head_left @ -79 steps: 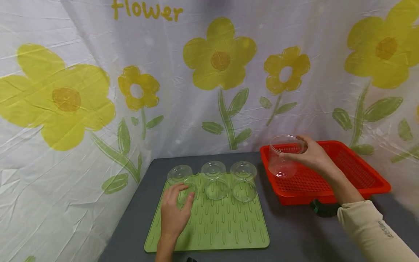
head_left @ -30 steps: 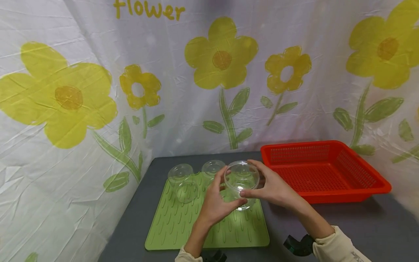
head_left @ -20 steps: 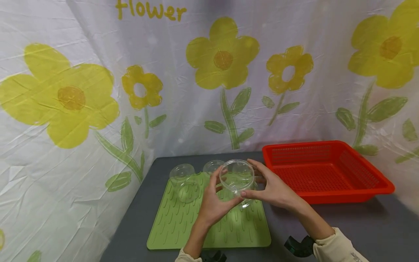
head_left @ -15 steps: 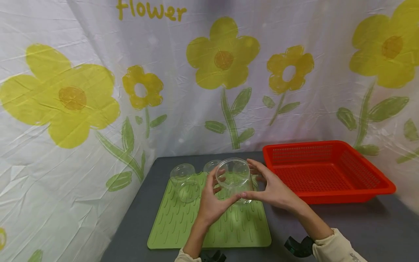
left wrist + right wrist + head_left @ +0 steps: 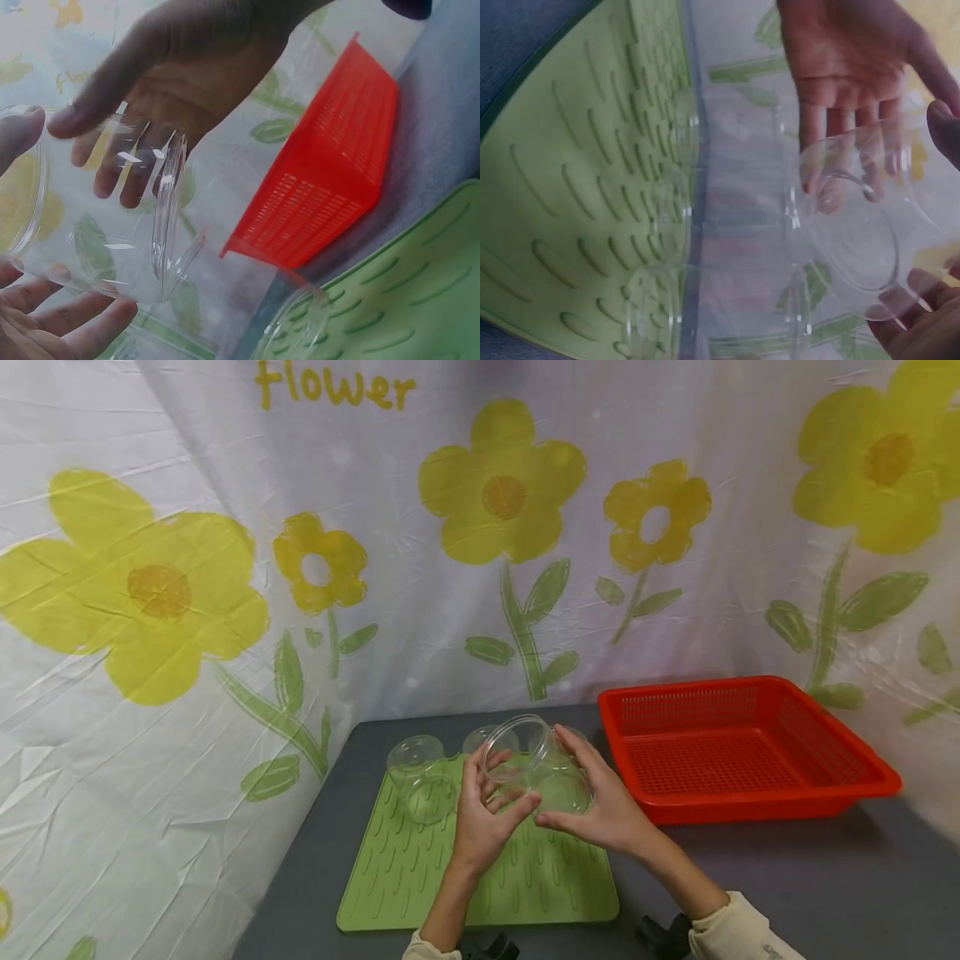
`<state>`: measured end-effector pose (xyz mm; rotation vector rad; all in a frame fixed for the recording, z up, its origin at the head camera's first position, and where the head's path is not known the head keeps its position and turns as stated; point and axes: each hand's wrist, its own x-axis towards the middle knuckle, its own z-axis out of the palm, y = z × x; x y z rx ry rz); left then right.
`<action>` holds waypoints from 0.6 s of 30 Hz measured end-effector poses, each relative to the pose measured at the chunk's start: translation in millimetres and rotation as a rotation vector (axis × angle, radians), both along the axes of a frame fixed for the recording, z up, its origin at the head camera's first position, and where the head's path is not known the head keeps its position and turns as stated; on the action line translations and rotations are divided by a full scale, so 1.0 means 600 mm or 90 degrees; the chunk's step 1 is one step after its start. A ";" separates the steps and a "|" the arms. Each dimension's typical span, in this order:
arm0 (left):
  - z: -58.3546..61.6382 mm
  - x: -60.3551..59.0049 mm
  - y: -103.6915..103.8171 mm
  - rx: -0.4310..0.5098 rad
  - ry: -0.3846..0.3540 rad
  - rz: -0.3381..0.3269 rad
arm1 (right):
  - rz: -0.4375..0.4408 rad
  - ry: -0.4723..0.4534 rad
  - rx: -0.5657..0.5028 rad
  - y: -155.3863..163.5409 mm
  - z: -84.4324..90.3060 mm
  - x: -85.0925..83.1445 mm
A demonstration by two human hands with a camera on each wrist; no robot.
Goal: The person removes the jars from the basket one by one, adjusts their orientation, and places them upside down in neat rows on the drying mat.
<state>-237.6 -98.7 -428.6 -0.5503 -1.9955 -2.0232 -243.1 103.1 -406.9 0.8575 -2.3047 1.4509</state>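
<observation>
A clear plastic jar (image 5: 527, 766) is held between both hands above the green ribbed mat (image 5: 480, 881). It lies tilted on its side, mouth up and to the left. My left hand (image 5: 487, 797) holds it at the mouth end, thumb under it. My right hand (image 5: 581, 789) wraps round its base end from the right. In the left wrist view the jar (image 5: 97, 217) sits between my left fingers (image 5: 64, 322) and the right hand (image 5: 187, 82). In the right wrist view the jar (image 5: 855, 225) lies in front of the left palm (image 5: 851, 67).
Two clear jars stand upside down at the mat's far edge (image 5: 418, 775) (image 5: 483, 739); a third is hidden behind my hands. A red mesh basket (image 5: 750, 752) with nothing in it sits to the right on the grey table (image 5: 787, 885). A flowered sheet hangs close behind.
The right hand carried the jar from the red basket to above the mat, and the left hand joined it. In the last second the jar tipped from mouth-up onto its side.
</observation>
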 end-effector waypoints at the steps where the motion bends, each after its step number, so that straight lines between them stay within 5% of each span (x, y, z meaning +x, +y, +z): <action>1: 0.000 0.000 0.001 0.004 0.000 -0.003 | -0.004 0.005 0.002 -0.001 -0.002 0.000; 18: 0.002 0.006 -0.004 -0.009 0.002 -0.040 | -0.042 0.059 0.012 0.002 -0.014 0.002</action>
